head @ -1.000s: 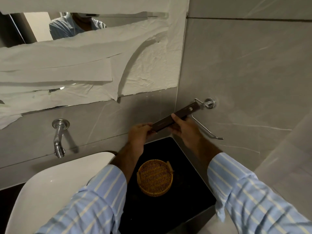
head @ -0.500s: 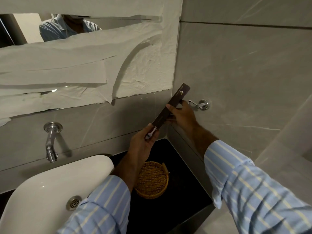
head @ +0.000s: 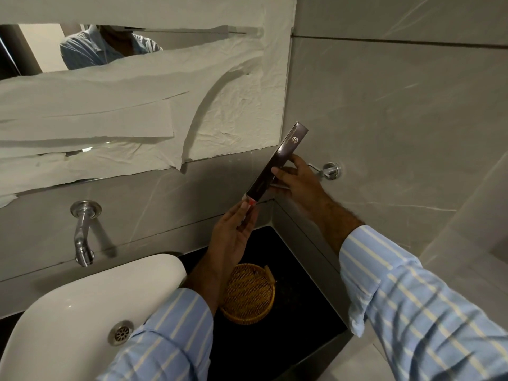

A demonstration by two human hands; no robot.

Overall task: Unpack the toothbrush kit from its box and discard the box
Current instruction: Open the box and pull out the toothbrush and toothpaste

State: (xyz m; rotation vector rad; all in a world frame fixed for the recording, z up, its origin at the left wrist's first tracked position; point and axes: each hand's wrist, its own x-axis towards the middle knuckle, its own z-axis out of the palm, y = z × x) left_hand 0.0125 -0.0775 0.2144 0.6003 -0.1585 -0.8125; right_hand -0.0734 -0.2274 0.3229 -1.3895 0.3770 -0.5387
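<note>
A long, narrow dark brown box (head: 284,152) with a small hexagon logo near its top is held up steeply in front of the grey wall. My right hand (head: 298,182) grips its middle from the right side. My left hand (head: 233,232) is just below, fingers pinching something white and red-orange (head: 249,202) that pokes out of the box's lower end. What that piece is cannot be told.
A round wicker basket (head: 248,294) sits on the black counter (head: 288,339) below my hands. A white basin (head: 82,312) with a drain lies to the left under a chrome tap (head: 82,232). A chrome wall hook (head: 331,169) is behind my right hand. Paper covers the mirror (head: 137,105).
The box has swung from nearly level to steeply upright. My left hand slid down to its lower end, where a white and red-orange piece now shows.
</note>
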